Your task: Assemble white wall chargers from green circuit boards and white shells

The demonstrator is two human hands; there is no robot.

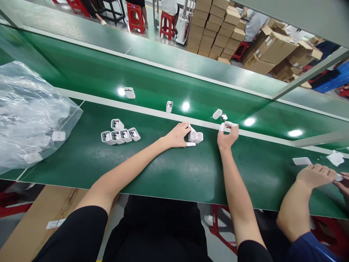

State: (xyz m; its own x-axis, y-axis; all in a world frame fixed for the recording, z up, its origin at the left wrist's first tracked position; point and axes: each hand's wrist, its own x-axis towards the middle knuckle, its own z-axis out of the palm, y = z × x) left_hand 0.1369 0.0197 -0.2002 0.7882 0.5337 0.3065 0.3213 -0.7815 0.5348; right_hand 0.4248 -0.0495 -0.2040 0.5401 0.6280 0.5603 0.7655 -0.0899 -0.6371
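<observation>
My left hand (177, 136) curls round a small cluster of white plastic casings (193, 136) on the green bench, fingers behind and a white-covered thumb in front. My right hand (228, 137) is raised at the conveyor edge, thumb and forefinger in white finger covers and slightly apart, with nothing visible between them. Just beyond its fingertips lies a small white part with a circuit board (224, 116), beside a tilted white casing (217, 114). To the left stand several white casings with circuit boards inside (116, 136).
Two more casings rest on the green belt, one at the left (129, 93) and one in the middle (169, 106). A clear plastic bag (32, 116) covers the bench's left end. At right, a co-worker's hand (316, 176) works near a white casing (301, 161). Metal frame bars (311, 74) cross the right side.
</observation>
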